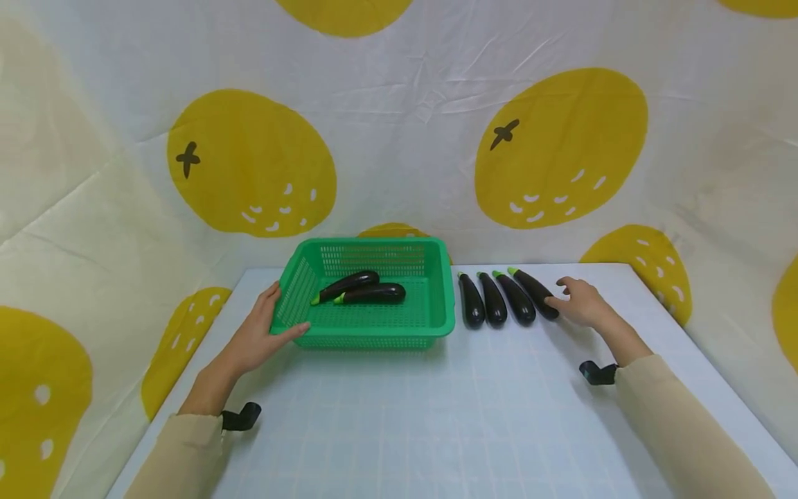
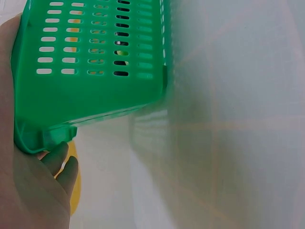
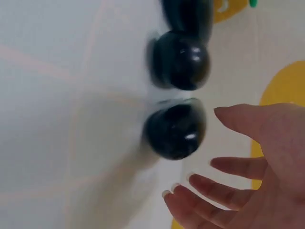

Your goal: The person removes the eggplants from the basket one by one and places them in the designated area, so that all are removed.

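Observation:
My left hand (image 1: pixel 252 336) holds the near left corner of a green plastic basket (image 1: pixel 445 319), its thumb along the front rim and its fingers at the left side. In the left wrist view, fingers show beneath the rim of the basket (image 2: pixel 71 100). Two dark eggplants, an upper one (image 1: pixel 352 283) and a lower one (image 1: pixel 377 294), lie inside. My right hand (image 1: pixel 581 303) hovers with spread fingers at the rightmost eggplant (image 1: pixel 533 291) of a row. In the right wrist view, a gap shows between the thumb and that eggplant (image 3: pixel 176 131).
Several more eggplants, among them one (image 1: pixel 472 303) beside the basket, lie side by side with green stems pointing away. They rest on a pale table (image 1: pixel 399 423) with faint grid lines. A white cloth (image 1: pixel 399 159) with yellow fruit prints hangs behind and at the sides.

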Tool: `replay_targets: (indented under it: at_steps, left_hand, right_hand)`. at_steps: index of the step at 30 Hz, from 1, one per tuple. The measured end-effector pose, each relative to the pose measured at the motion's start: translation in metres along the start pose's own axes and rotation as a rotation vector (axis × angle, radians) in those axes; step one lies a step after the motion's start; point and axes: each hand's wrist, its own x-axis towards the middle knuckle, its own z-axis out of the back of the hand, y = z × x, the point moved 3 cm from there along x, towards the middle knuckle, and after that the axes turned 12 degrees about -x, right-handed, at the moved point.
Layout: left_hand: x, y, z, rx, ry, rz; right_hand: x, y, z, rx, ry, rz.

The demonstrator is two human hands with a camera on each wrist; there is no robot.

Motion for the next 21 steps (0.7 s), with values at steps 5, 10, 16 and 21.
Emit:
replay_targets:
  at_steps: [5, 10, 16, 21]
  left_hand:
    - [0.001, -0.002, 0.002, 0.006, -0.004, -0.004]
    - [0.002, -0.002, 0.003, 0.006, -0.003, 0.002]
    - [0.002, -0.001, 0.0, 0.008, 0.002, 0.004]
    - [0.002, 0.0, 0.0, 0.001, 0.002, 0.003]
  right_hand:
    - [-0.006, 0.022, 0.016, -0.024, -0.058, 0.1]
    - [-0.014, 0.055, 0.03, 0.019, -0.079, 0.198]
    - [-0.023, 0.094, 0.039, 0.128, -0.075, 0.307]
    - [-0.025, 0.124, 0.038, 0.177, -0.08, 0.4]
